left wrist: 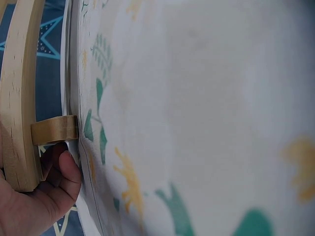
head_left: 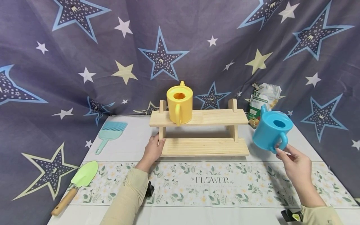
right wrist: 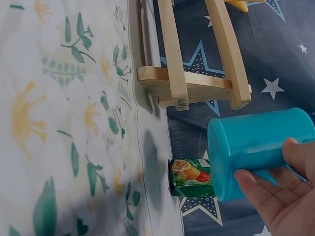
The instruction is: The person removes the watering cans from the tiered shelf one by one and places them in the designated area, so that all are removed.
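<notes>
A two-tier wooden shelf (head_left: pixel 206 147) stands on the table. My left hand (head_left: pixel 153 150) grips the left end of its lower board; in the left wrist view the fingers (left wrist: pixel 70 177) curl under the wood. On the upper board, left of the middle, a yellow watering can (head_left: pixel 184 109) stands upright. My right hand (head_left: pixel 297 165) holds a blue watering can (head_left: pixel 265 132) by its handle, to the right of the shelf. The can is raised above the table and slightly tilted, its spout toward the back. In the right wrist view the fingertips lie along the can (right wrist: pixel 256 142).
Behind the blue can, a green and white printed bag (head_left: pixel 262 97) stands at the back right. A teal brush (head_left: pixel 110 132) and a green trowel (head_left: pixel 84 175) with a wooden handle lie on the left. A star-patterned cloth (head_left: pixel 197 18) hangs behind the table (head_left: pixel 132 128).
</notes>
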`<state>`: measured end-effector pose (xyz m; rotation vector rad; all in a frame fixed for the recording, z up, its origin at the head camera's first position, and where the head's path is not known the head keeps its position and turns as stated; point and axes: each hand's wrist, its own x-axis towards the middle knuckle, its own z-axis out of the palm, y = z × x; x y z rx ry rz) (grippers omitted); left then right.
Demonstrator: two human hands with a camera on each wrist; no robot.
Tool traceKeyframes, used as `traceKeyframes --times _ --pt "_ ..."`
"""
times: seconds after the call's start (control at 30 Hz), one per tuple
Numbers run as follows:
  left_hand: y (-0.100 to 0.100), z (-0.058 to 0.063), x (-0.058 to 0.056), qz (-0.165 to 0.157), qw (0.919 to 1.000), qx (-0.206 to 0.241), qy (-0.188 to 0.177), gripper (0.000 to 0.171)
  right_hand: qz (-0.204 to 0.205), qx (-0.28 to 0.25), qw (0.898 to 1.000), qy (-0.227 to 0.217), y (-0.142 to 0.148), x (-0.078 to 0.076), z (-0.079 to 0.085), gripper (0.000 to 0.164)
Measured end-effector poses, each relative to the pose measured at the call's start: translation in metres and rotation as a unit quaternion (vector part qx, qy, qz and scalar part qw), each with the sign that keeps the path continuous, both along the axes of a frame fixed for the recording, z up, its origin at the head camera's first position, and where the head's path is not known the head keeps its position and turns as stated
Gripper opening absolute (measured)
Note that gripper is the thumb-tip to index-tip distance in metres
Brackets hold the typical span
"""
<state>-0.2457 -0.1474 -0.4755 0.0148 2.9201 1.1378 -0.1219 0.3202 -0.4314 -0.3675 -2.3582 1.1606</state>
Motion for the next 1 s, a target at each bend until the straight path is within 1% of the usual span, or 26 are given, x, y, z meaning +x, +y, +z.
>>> traceKeyframes --times 0.3,0.43,0.53,0.57,0.63,0.67,0.77,0.83,1.0 --pt "0.0 -0.002 -0.001 -0.002 1.0 0.007 -0.001 0.053 0.0 0.007 1.0 -0.006 0.001 0.0 -0.006 0.038" --pt "0.0 -0.002 -0.001 -0.005 0.9999 0.009 -0.003 0.053 0.002 -0.015 1.0 0.007 0.004 -0.001 -0.016 0.04" --pt "0.0 -0.002 -0.001 -0.003 0.9999 0.011 -0.008 0.053 0.005 -0.015 1.0 0.02 0.005 -0.003 -0.022 0.041" --pt "0.0 -0.002 -0.001 -0.002 0.9999 0.012 -0.009 0.054 0.002 -0.024 0.999 0.025 0.005 -0.003 -0.024 0.041" --pt "-0.001 -0.002 -0.001 0.0 0.9999 0.01 -0.012 0.054 0.006 -0.021 0.999 0.027 0.004 -0.003 -0.025 0.04" --pt "-0.001 -0.001 -0.002 0.0 0.9999 0.009 -0.011 0.054 0.007 -0.011 1.0 0.024 0.003 -0.002 -0.024 0.04" --pt "-0.001 0.0 -0.002 0.0 0.9999 0.006 -0.01 0.053 0.006 -0.01 1.0 0.011 0.0 0.0 -0.022 0.037" --pt "-0.001 0.0 -0.002 -0.001 0.9999 0.005 -0.01 0.053 0.005 0.005 1.0 -0.001 0.0 0.0 -0.022 0.038" --pt "-0.001 0.001 0.0 -0.001 1.0 0.001 -0.008 0.053 0.006 0.002 1.0 -0.021 0.0 0.0 -0.025 0.04"
